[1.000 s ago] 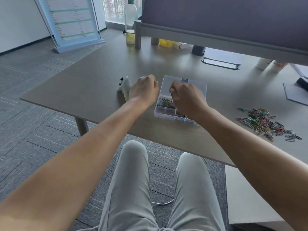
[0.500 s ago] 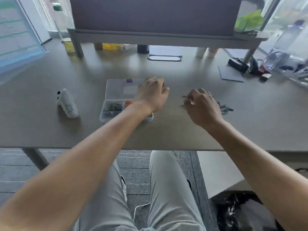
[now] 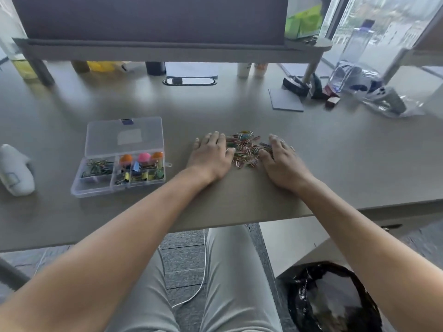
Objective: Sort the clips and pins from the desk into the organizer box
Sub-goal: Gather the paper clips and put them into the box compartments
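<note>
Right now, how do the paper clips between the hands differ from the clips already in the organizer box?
The paper clip pile lies loose on the bare desk, spread between the left hand and right hand; the clips in the organizer box sit walled inside compartments. The pile mixes many colours; the boxed paper clips look mostly dark green. The pile looks larger. Both are thin wire paper clips.

A white handheld device [image 3: 15, 171] is laid at the far left of the desk [image 3: 96, 104], well apart from the spot where the grip is made. Beyond that spot, a grey pad [image 3: 285, 100] is seen to the right, with a clear plastic bottle [image 3: 352, 56] and a crumpled plastic bag [image 3: 393, 99] farther right. A dark partition [image 3: 148, 17] is raised along the back edge. Below and to the right, a bin lined with a black bag [image 3: 330, 298] is placed on the floor.
</note>
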Action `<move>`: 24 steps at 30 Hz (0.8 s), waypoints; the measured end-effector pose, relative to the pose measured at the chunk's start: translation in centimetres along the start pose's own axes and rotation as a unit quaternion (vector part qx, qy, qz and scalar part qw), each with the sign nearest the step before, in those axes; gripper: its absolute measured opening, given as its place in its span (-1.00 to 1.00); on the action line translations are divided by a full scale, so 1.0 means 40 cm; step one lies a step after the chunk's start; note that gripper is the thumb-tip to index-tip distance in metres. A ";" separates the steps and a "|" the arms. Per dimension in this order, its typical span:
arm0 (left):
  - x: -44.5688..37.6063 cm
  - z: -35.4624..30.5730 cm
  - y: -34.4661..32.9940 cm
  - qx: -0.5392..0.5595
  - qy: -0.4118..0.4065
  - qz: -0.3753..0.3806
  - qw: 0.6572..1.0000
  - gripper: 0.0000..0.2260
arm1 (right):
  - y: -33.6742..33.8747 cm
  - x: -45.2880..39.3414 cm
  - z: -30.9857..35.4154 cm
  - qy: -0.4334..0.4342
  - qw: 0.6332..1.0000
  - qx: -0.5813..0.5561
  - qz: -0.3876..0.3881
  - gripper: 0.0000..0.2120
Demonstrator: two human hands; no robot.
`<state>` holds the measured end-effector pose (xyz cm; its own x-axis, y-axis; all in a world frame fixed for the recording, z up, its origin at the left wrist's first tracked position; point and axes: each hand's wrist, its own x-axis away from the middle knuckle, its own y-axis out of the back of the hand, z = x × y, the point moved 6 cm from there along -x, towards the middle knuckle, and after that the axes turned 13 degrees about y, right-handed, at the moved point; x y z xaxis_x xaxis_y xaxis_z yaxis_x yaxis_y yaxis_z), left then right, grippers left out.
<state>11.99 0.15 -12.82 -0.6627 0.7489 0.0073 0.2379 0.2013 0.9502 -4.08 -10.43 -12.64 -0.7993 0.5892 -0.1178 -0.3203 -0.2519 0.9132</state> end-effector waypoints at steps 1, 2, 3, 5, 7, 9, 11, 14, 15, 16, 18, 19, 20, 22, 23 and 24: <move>-0.002 0.003 0.007 0.023 -0.003 -0.017 1.000 -0.48 | -0.010 -0.015 0.001 0.008 1.000 0.004 0.006 -0.35; -0.005 0.008 0.019 0.052 -0.003 -0.035 0.998 -0.51 | -0.018 -0.032 0.006 0.016 1.000 0.006 0.012 -0.32; -0.008 0.015 0.032 0.080 0.002 -0.050 0.996 -0.55 | -0.025 -0.050 0.012 0.022 1.000 0.007 0.019 -0.30; -0.019 0.035 0.051 0.108 0.022 -0.065 0.992 -0.61 | -0.037 -0.086 0.032 0.037 0.999 0.010 0.029 -0.25; -0.033 0.058 0.061 0.110 0.051 -0.067 0.990 -0.66 | -0.049 -0.122 0.057 0.054 0.998 0.005 0.038 -0.25; -0.041 0.079 0.068 0.116 0.075 -0.066 0.988 -0.68 | -0.062 -0.154 0.084 0.081 0.995 -0.005 0.050 -0.33; -0.046 0.094 0.070 0.116 0.087 -0.063 0.987 -0.67 | -0.073 -0.173 0.110 0.121 0.990 -0.018 0.065 -0.45; -0.046 0.105 0.067 0.092 0.088 -0.055 0.990 -0.62 | -0.074 -0.164 0.132 0.177 0.980 -0.055 0.066 -0.55; -0.045 0.103 0.063 0.077 0.083 -0.049 0.992 -0.59 | -0.070 -0.151 0.136 0.190 0.977 -0.066 0.063 -0.55; -0.043 0.098 0.055 0.059 0.077 -0.038 0.995 -0.56 | -0.064 -0.135 0.139 0.204 0.974 -0.077 0.057 -0.54; -0.036 0.087 0.034 0.024 0.063 -0.008 0.998 -0.47 | -0.049 -0.097 0.141 0.226 0.969 -0.094 0.034 -0.53; -0.032 0.080 0.025 0.011 0.055 0.004 0.998 -0.42 | -0.039 -0.079 0.136 0.229 0.968 -0.105 0.015 -0.54; -0.028 0.071 0.016 -0.001 0.045 0.013 0.999 -0.37 | -0.027 -0.061 0.126 0.225 0.967 -0.117 -0.014 -0.56; -0.018 0.049 0.001 -0.023 0.027 0.026 0.999 -0.26 | 0.001 -0.029 0.091 0.191 0.968 -0.138 -0.088 -0.62; -0.015 0.035 -0.007 -0.033 0.022 0.034 0.999 -0.20 | 0.013 -0.014 0.069 0.164 0.968 -0.145 -0.124 -0.66; -0.013 0.022 -0.014 -0.044 0.018 0.043 0.998 -0.16 | 0.022 -0.001 0.047 0.135 0.968 -0.150 -0.152 -0.68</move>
<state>12.82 0.22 -13.63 -0.6685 0.7371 0.0988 0.2320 0.0805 0.9694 -3.37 -9.25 -11.08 -0.7362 0.4593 -0.4970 -0.6617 -0.3346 0.6710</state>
